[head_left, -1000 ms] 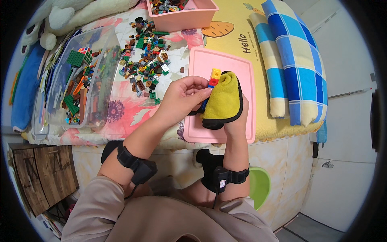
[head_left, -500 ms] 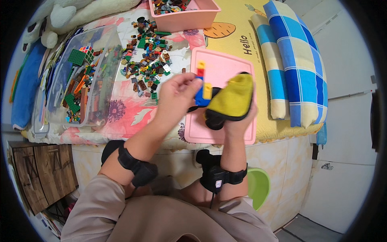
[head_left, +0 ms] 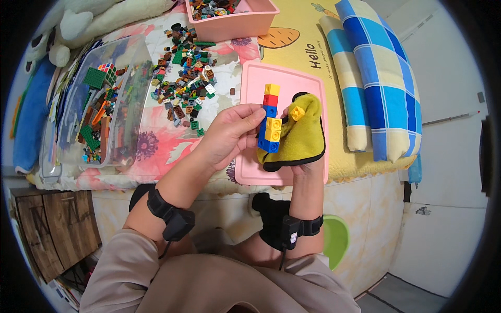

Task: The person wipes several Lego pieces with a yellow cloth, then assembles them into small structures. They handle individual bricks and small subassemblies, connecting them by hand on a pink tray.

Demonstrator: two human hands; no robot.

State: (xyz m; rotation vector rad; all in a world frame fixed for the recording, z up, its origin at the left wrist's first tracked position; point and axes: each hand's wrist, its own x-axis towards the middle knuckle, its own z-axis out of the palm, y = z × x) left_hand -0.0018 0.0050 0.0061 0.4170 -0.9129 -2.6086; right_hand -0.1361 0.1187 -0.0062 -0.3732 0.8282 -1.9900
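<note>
My left hand [head_left: 229, 133] pinches a small build of snap-together cubes [head_left: 270, 112] in yellow, red and blue, held upright with extra yellow cubes on its right side. Under a yellow-green cloth pouch with black edging [head_left: 313, 130], my right hand [head_left: 309, 168] supports and grips it from below; most of its fingers are covered by the fabric. One loose yellow cube [head_left: 297, 113] rests against the cloth, apart from the build. Both hands are above a pink tray-like lid [head_left: 250, 169] on the bed.
Mixed bricks [head_left: 190, 78] lie scattered on the flowered sheet. A clear bin [head_left: 117, 161] with bricks stands left, a pink bin [head_left: 235, 26] at the back. Folded checked bedding [head_left: 389, 88] lies right; a green basin [head_left: 335, 240] is on the floor.
The pouch has turned and spread out, and a loose yellow cube now shows on it. The cube build in my left hand has shifted slightly right and turned, showing more of its cubes.
</note>
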